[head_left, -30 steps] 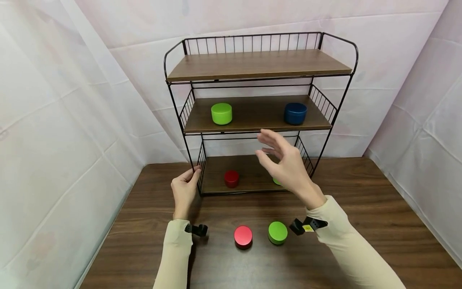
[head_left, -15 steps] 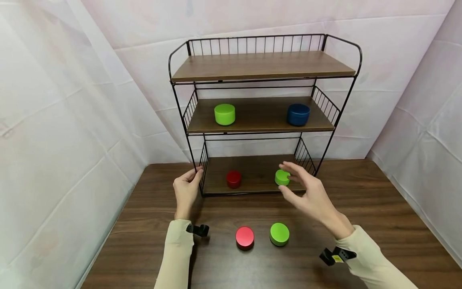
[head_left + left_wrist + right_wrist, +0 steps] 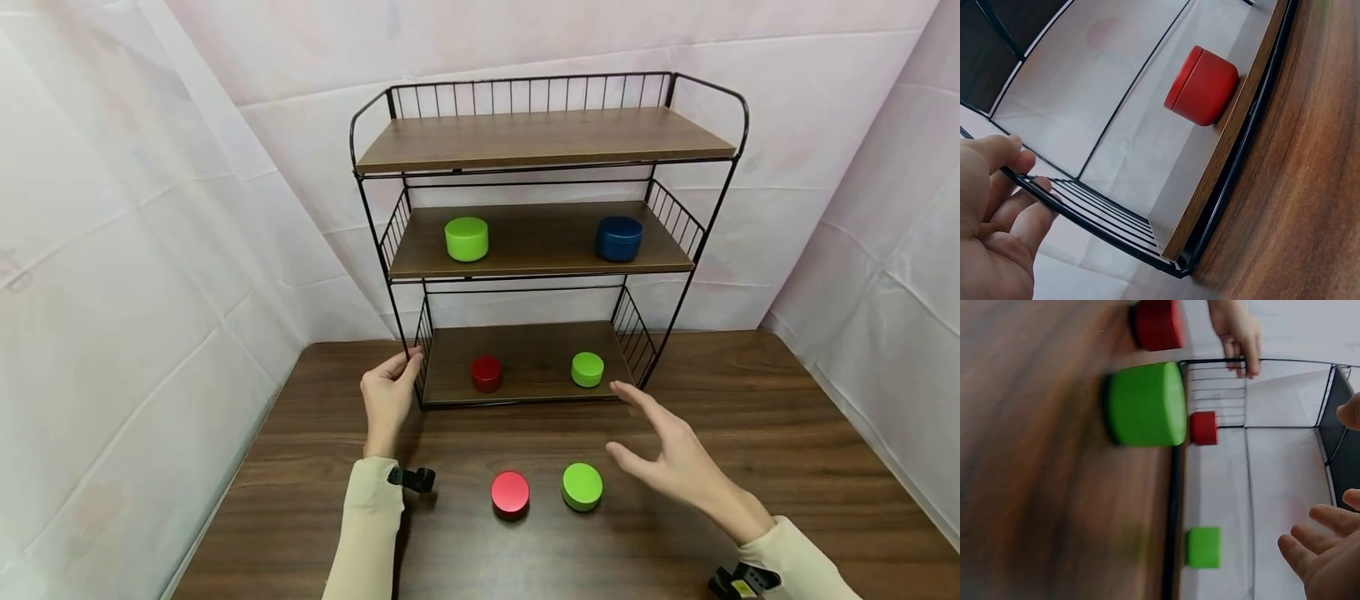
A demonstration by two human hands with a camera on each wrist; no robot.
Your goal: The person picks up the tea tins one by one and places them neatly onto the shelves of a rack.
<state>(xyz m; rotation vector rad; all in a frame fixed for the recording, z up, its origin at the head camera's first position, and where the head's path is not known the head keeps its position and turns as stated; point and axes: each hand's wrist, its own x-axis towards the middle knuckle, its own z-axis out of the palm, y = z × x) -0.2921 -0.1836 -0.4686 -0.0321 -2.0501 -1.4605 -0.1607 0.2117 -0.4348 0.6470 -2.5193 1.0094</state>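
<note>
My left hand (image 3: 387, 396) pinches the front left upright of a black wire shelf rack (image 3: 543, 158) with wooden boards. In the left wrist view its fingers (image 3: 1032, 219) curl round the dark frame, beside a red round tin (image 3: 1202, 85) on the lowest board. Above the table, to the right of a green round tin (image 3: 582, 487), my right hand (image 3: 678, 458) hovers with fingers spread and nothing in it. A red round tin (image 3: 510, 495) stands left of that green one on the table. On the bottom board sit a dark red tin (image 3: 486, 374) and a smaller green tin (image 3: 587, 369).
The middle board carries a larger green tin (image 3: 467, 239) at left and a blue tin (image 3: 619, 239) at right. The rack stands at the back of the wooden table (image 3: 300, 500). White cloth (image 3: 187, 250) hangs behind and at both sides.
My right hand has drawn back from in front of the middle board, down and to the right, to over the table. My left hand keeps its hold on the upright.
</note>
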